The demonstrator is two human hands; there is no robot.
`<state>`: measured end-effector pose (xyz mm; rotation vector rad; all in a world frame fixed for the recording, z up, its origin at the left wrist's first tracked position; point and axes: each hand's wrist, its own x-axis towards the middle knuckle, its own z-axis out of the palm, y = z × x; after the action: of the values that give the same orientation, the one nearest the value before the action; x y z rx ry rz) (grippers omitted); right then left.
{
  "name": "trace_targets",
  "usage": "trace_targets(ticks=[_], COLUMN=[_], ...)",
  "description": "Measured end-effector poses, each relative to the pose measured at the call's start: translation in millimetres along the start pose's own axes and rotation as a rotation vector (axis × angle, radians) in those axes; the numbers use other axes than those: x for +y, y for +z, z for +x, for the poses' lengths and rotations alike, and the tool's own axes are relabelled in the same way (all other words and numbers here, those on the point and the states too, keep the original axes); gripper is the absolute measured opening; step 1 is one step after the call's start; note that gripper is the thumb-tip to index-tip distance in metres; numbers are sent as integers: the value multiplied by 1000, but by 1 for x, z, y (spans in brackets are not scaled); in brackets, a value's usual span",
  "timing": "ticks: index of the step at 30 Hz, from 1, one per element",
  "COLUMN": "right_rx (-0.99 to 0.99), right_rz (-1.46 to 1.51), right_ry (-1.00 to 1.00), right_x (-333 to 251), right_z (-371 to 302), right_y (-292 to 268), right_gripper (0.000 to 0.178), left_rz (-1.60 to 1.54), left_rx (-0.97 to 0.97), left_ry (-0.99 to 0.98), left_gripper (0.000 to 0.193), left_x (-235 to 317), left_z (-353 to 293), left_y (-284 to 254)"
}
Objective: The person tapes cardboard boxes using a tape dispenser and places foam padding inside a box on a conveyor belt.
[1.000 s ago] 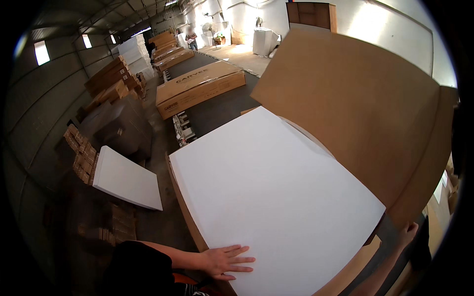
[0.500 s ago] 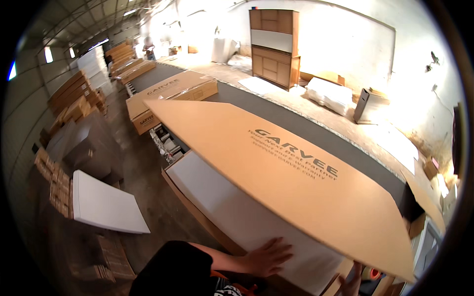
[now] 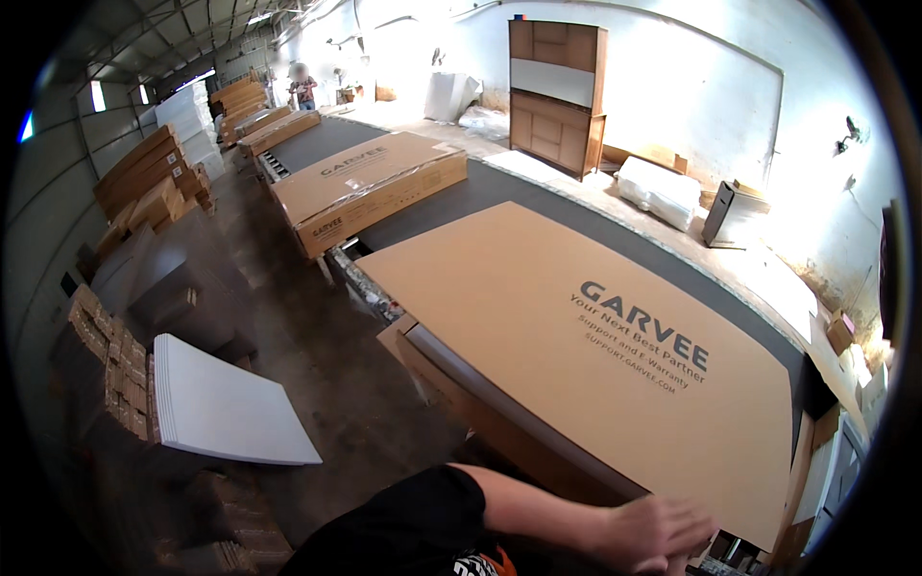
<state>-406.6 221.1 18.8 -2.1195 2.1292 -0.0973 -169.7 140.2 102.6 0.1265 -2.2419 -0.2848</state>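
Left fingers (image 3: 688,524) close together by cardboard flap (image 3: 538,336)

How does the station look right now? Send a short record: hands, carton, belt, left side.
Left hand: at the near edge of the cardboard sheet, grip unclear
Right hand: not clearly distinguishable
Carton: brown, the printed sheet lying over it
Belt: dark, a taped box farther along
Left side: stacked white panels

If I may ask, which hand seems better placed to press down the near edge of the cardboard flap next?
Likely the left hand: in this view it overlaps the near edge of the cardboard flap, whereas the right hand is hard to discern.
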Motion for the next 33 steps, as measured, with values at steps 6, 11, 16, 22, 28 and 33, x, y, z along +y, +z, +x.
trace_targets(ticks=[6, 11, 16, 22, 28, 33], right_rx=[1, 366, 724, 992, 1260, 1134], right_rz=[72, 53, 75, 147, 65, 82], right_ry=[206, 243, 209, -1, 19, 164], right_x=[25, 65, -3, -30, -17, -38], right_z=[20, 25, -16, -5, 64, 57], right_y=[18, 93, 120, 54, 69, 51], right_gripper=[89, 98, 81, 47, 32, 29], left_rz=[458, 668, 724, 798, 673, 51], left_rx=[-588, -407, -566, -693, -1128, -663], left_ry=[-379, -343, -302, -281, -145, -212], left_gripper=[70, 56, 56, 57, 47, 21], left_x=[-38, -64, -59, -53, -61, -190], left_z=[-35, -91, -85, -84, -35, 67], left_y=[31, 89, 61, 45, 22, 28])
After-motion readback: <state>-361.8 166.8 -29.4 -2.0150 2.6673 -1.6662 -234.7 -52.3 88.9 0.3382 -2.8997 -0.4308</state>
